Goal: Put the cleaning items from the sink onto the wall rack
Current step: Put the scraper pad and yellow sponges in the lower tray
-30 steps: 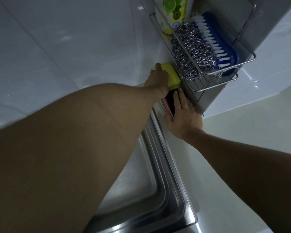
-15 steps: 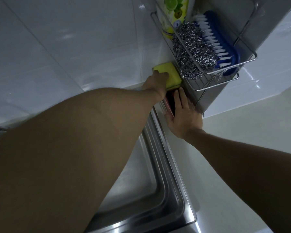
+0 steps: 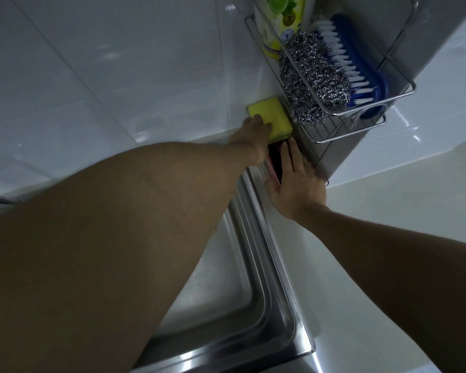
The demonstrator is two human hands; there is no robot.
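A yellow sponge [image 3: 273, 114] lies in the wall corner just below the wire wall rack [image 3: 366, 111]. My left hand [image 3: 253, 135] reaches in from the left with its fingers on the sponge's near edge. Right below the sponge is a dark pad with a pink edge [image 3: 275, 158]. My right hand [image 3: 293, 184] holds it, fingers along its top and thumb on its left side. The rack holds a steel wool scourer [image 3: 310, 79], a blue scrub brush [image 3: 358, 60] and a soap bottle with a green label [image 3: 283, 20].
The steel sink [image 3: 267, 305] fills the lower middle, its rim running up to my hands. White tiled wall lies to the left, a white counter to the right. The rack's lower wire shelf [image 3: 334, 135] juts out just above my right hand.
My left hand has slipped back a little down and left, so more of the yellow sponge shows. My right hand has stayed on the dark pad.
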